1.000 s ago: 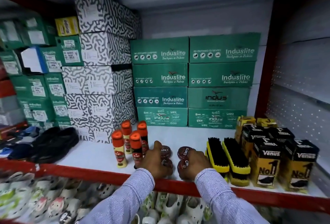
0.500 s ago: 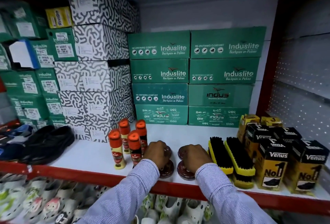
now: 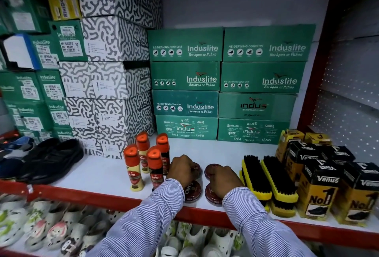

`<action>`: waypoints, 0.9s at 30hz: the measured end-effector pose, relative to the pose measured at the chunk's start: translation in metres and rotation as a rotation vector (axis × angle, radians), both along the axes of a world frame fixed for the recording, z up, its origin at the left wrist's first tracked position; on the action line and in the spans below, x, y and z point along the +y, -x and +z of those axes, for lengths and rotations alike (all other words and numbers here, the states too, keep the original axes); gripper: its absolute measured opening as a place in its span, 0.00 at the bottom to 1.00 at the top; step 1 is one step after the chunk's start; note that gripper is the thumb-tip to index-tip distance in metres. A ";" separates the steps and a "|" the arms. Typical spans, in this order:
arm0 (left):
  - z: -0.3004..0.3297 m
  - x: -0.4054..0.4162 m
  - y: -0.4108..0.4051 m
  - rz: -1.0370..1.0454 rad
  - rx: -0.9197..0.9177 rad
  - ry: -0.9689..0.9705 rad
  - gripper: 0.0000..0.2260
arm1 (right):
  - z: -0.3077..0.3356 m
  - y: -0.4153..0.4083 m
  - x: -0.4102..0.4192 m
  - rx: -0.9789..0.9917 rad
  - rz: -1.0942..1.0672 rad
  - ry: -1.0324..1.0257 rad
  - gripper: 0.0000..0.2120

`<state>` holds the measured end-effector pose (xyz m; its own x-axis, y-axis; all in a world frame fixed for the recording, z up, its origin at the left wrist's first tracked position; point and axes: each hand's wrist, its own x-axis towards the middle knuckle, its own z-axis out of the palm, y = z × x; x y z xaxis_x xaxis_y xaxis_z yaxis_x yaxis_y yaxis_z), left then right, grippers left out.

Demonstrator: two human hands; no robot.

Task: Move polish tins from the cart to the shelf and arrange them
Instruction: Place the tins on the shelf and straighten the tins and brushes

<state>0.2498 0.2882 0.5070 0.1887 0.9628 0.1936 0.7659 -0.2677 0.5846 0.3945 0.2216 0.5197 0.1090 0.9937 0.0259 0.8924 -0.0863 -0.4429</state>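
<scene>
Where the white shelf meets its red front edge, four dark red polish tins lie flat in two short rows, two at the front lip and two directly behind them. The left hand rests palm down over the rear left tin, fingers curled onto its lid, though whether they grip its rim cannot be told from this angle. The right hand covers the rear right tin in like manner, fingers bent down over it; its hold likewise cannot be confirmed. The front right tin lies partly under the right wrist, and the front left one shows lettering on its lid. Both forearms wear blue-and-white striped sleeves. Just left of the tins stand four orange-capped Kiwi bottles, upright and close together. Just right lie two black-bristled brushes with yellow backs, then yellow-and-black Venus cartons. Green Induslite boxes are stacked at the back wall, patterned black-and-white boxes to their left, and black shoes at far left.
</scene>
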 end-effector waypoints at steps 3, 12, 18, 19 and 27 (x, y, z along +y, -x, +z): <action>-0.001 0.001 -0.001 -0.020 -0.010 -0.003 0.15 | 0.000 0.001 0.001 -0.005 -0.006 0.000 0.13; 0.000 -0.003 -0.002 -0.045 -0.021 -0.039 0.10 | 0.002 0.004 0.001 0.009 -0.013 0.002 0.11; 0.010 -0.014 0.009 -0.067 0.022 -0.100 0.08 | 0.005 0.001 -0.010 0.014 -0.005 -0.041 0.16; 0.011 -0.018 0.011 -0.083 0.033 -0.120 0.08 | 0.006 0.001 -0.014 0.011 -0.009 -0.048 0.17; 0.007 -0.047 0.026 -0.130 0.140 -0.099 0.14 | 0.006 -0.004 -0.048 -0.034 -0.024 -0.021 0.20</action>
